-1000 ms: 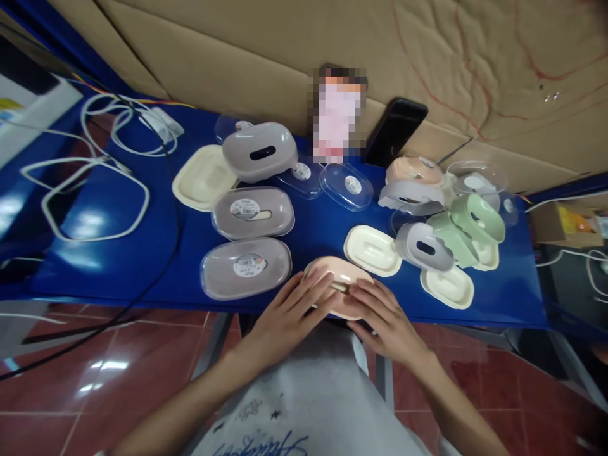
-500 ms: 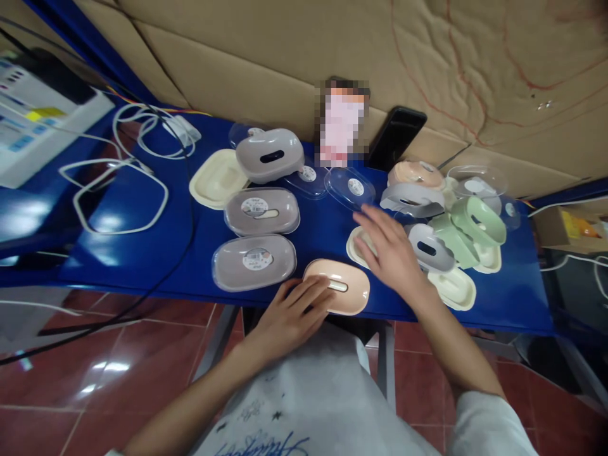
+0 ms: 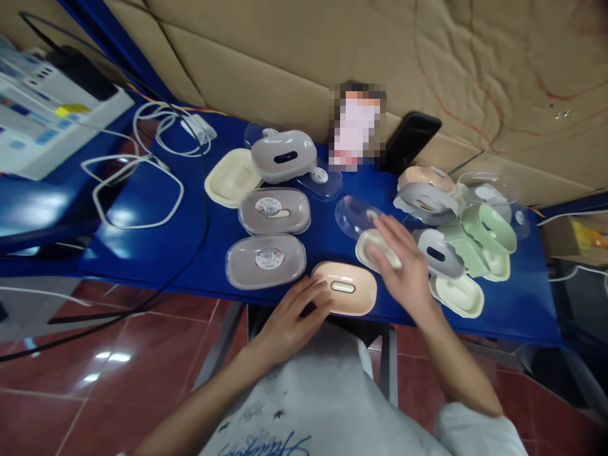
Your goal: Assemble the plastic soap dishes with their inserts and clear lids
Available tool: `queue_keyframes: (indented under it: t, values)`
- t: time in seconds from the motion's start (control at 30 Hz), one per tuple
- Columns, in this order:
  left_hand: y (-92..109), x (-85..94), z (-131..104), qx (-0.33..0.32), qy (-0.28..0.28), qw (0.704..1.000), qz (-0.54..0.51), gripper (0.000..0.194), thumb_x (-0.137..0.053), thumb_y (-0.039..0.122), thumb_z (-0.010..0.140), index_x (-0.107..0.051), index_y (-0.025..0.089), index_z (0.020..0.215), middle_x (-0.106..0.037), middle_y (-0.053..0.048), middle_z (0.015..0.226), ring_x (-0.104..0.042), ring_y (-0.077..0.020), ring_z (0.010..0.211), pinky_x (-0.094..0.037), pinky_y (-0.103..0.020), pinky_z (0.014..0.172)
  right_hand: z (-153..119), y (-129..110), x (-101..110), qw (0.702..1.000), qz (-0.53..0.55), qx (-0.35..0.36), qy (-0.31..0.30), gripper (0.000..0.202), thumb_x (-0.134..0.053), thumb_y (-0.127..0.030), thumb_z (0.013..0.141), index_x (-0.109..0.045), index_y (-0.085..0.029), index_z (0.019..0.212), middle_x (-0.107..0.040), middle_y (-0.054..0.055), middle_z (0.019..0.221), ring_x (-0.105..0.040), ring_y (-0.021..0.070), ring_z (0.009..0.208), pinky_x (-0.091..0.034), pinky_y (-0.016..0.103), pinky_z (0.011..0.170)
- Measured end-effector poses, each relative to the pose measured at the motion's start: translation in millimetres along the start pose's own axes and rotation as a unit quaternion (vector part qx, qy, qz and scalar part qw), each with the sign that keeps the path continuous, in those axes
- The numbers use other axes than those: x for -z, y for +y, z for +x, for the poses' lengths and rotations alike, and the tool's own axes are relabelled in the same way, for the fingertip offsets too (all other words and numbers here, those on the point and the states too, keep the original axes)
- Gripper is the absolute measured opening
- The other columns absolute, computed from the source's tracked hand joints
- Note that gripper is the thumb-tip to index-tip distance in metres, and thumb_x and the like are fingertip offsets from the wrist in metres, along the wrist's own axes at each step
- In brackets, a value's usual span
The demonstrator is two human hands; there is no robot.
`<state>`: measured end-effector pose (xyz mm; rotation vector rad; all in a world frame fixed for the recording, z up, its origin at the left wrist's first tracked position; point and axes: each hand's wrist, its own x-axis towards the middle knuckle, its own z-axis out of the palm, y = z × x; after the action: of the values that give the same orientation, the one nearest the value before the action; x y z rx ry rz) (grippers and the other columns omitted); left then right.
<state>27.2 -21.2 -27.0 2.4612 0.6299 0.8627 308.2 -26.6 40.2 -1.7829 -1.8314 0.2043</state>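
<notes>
A peach soap dish (image 3: 358, 294) with a slot in its middle lies at the table's front edge. My left hand (image 3: 299, 310) rests over its left end, fingers stretched out. My right hand (image 3: 403, 263) is open, its fingers extended and thumb apart, with the fingertips at the right end of a clear plastic lid (image 3: 354, 215). Below that palm lies a cream oval tray (image 3: 365, 250), partly covered by the thumb. To the left are two grey soap dishes, the upper (image 3: 297, 212) and the lower (image 3: 294, 263), both under clear labelled lids.
At the back left, a grey cover (image 3: 285, 158) leans on a cream tray (image 3: 230, 180). Right of my right hand are green covers (image 3: 496, 231), a grey cover (image 3: 437, 253) and another cream tray (image 3: 460, 297). Two phones stand against the cardboard; white cables (image 3: 156, 225) lie left.
The clear lid has come nearer to me, with my right hand drawn back at its end. My left hand stays on the peach dish. The whole view has shifted slightly.
</notes>
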Motion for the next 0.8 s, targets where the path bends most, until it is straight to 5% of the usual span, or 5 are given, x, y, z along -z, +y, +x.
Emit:
queue_keyframes:
  t: [0.13, 0.27, 0.37, 0.53, 0.8]
  values:
    - [-5.8, -7.6, -5.2, 0.024, 0.046, 0.999, 0.011, 0.048, -0.078, 0.017, 0.098, -0.060, 0.025, 0.142, -0.063, -0.015, 0.145, -0.063, -0.0287, 0.140, -0.062, -0.044, 0.111, -76.2, -29.4, -2.2, 0.999, -0.034, 0.008, -0.003, 0.072, -0.066, -0.021, 0.104, -0.041, -0.039, 0.169, -0.060, 0.007, 0.161, -0.055, 0.0349, 0.152, -0.055, 0.062, 0.119]
    - [-7.4, -11.2, -4.0, 0.035, 0.066, 0.997, 0.034, 0.067, -0.084, 0.020, 0.094, -0.052, 0.028, 0.152, -0.063, -0.015, 0.143, -0.066, -0.0287, 0.135, -0.064, -0.043, 0.108, -112.5, -33.9, -22.8, 0.999, -0.039, 0.021, -0.018, 0.079, -0.070, -0.021, 0.101, -0.037, -0.040, 0.171, -0.059, 0.008, 0.161, -0.056, 0.0379, 0.150, -0.057, 0.065, 0.116]
    - [-7.0, -9.5, -0.2, 0.043, 0.051, 0.997, 0.030, 0.074, -0.082, 0.019, 0.096, -0.046, 0.028, 0.159, -0.064, -0.016, 0.144, -0.068, -0.0299, 0.134, -0.064, -0.044, 0.108, -115.9, -29.7, -31.3, 0.997, -0.047, 0.044, -0.039, 0.082, -0.071, -0.023, 0.101, -0.034, -0.040, 0.172, -0.060, 0.007, 0.161, -0.056, 0.0372, 0.151, -0.052, 0.067, 0.121]
    - [-7.7, -3.7, 5.0, 0.037, 0.030, 0.998, 0.028, 0.058, -0.075, 0.018, 0.101, -0.053, 0.024, 0.154, -0.066, -0.016, 0.142, -0.068, -0.0296, 0.133, -0.063, -0.045, 0.107, -110.4, -19.4, -32.5, 0.994, -0.063, 0.085, -0.037, 0.081, -0.070, -0.023, 0.102, -0.034, -0.043, 0.171, -0.064, 0.005, 0.156, -0.061, 0.0326, 0.146, -0.049, 0.063, 0.125]
    - [0.3, 5.3, 0.8, 0.015, 0.087, 0.988, 0.128, 0.055, -0.079, 0.023, 0.098, -0.062, 0.028, 0.150, -0.070, -0.010, 0.139, -0.069, -0.0260, 0.124, -0.057, -0.043, 0.105, -100.2, -17.1, -33.1, 0.992, -0.078, 0.095, -0.025, 0.083, -0.072, -0.026, 0.101, -0.032, -0.043, 0.172, -0.067, 0.006, 0.153, -0.063, 0.0341, 0.143, -0.054, 0.059, 0.119]
